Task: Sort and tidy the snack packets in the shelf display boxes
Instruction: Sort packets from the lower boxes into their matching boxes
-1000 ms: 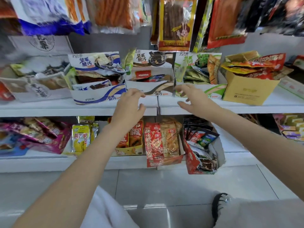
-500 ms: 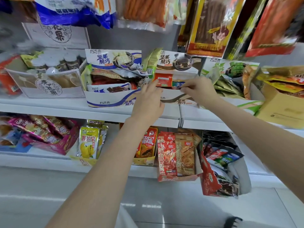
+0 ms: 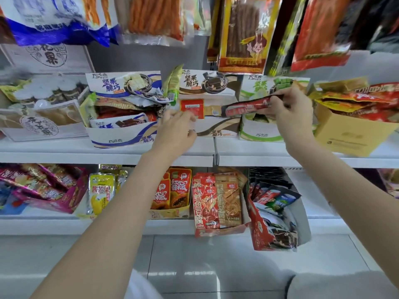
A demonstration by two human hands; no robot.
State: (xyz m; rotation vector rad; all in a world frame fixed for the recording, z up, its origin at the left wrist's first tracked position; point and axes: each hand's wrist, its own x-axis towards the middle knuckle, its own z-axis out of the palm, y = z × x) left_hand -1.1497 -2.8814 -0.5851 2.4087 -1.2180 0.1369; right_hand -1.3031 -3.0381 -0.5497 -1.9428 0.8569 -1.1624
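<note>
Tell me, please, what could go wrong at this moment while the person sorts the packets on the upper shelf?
1. The right hand pinches the long red and black foil packet by one end only, so it may slip.
2. The left hand reaches at the brown and white cardboard display box, which stands near the shelf edge and might get pushed off.

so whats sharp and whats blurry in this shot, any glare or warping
Head view: the middle boxes and lower-shelf packets read sharp; the hanging bags along the top and the yellow carton at the right edge are smeared; the left hand is slightly motion-blurred, the right hand with its red packet clearer. Shelf edges bow from the wide lens; the floor tiles show soft glare.
</note>
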